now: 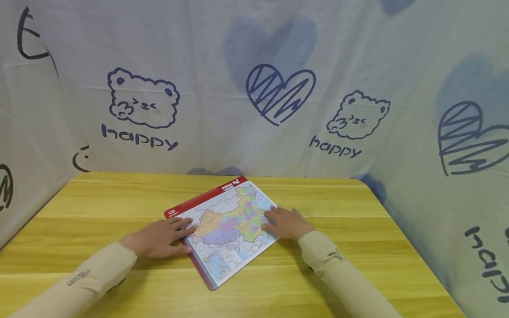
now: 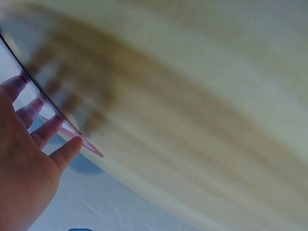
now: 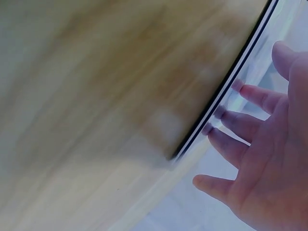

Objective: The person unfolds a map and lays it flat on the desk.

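A flat rectangular map of China (image 1: 228, 227) with a red title strip along its far edge lies at an angle on the table. My left hand (image 1: 159, 238) rests at its left side, fingertips on the printed face and thumb by the edge. On the opposite side, the fingers of my right hand (image 1: 288, 223) touch the map's right edge. In the left wrist view the left hand (image 2: 31, 159) has its fingers spread against the map. From the right wrist, three fingertips of the right hand (image 3: 264, 139) meet the map's surface near its dark edge; the little finger stands apart.
The yellow wood-grain table (image 1: 342, 269) has rounded far corners. Behind it and along both sides hangs a pale cloth (image 1: 214, 128) printed with bears, hearts and the word "happy". Long beige sleeves (image 1: 87, 282) cover both forearms.
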A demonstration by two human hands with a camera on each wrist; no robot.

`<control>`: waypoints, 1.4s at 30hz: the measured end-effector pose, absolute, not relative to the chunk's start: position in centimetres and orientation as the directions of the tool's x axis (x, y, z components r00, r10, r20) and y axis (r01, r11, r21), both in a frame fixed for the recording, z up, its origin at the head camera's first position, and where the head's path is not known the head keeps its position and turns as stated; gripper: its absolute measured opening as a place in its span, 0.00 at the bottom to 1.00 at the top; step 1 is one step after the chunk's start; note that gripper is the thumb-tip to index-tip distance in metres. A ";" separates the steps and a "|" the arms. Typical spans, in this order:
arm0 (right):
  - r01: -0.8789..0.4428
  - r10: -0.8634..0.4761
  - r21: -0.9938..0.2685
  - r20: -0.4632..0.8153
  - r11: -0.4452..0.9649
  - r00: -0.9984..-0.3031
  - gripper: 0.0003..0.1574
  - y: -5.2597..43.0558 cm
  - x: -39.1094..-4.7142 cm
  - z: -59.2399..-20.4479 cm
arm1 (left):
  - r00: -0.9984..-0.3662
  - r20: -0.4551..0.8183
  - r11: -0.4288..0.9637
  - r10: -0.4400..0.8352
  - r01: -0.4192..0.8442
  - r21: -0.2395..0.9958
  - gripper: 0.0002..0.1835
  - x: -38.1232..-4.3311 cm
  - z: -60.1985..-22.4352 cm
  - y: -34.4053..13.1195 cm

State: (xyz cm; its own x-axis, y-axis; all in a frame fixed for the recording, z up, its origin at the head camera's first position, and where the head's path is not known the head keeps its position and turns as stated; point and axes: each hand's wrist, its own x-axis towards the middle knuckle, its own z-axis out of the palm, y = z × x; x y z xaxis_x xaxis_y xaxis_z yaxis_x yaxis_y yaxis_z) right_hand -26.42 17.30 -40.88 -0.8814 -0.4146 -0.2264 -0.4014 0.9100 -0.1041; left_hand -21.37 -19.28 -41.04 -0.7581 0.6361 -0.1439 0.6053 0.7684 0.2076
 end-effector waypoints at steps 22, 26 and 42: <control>-0.400 -0.397 -0.039 -0.252 0.916 -0.883 0.39 15.6 -29.1 -40.7 | -0.755 -0.041 0.751 0.654 0.642 0.156 0.40 -18.2 -41.4 -18.7; -0.430 -0.420 -0.013 -0.238 0.903 -0.876 0.39 15.3 -29.2 -40.8 | -0.732 0.005 0.726 0.681 0.676 0.127 0.36 -18.3 -41.1 -18.2; -0.356 -0.342 0.103 -0.132 0.929 -0.931 0.27 13.3 -23.4 -39.5 | -0.817 -0.055 0.818 0.574 0.568 0.094 0.31 -26.6 -40.9 -15.0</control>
State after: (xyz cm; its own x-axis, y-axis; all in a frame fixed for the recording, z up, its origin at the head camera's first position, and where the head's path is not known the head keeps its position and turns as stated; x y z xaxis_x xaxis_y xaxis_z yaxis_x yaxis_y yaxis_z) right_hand -23.37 13.28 -39.47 -0.9305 -0.3416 -0.1320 -0.3556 0.9290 0.1028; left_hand -26.64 -15.00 -40.87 -0.8173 0.5737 -0.0546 0.5678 0.8178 0.0938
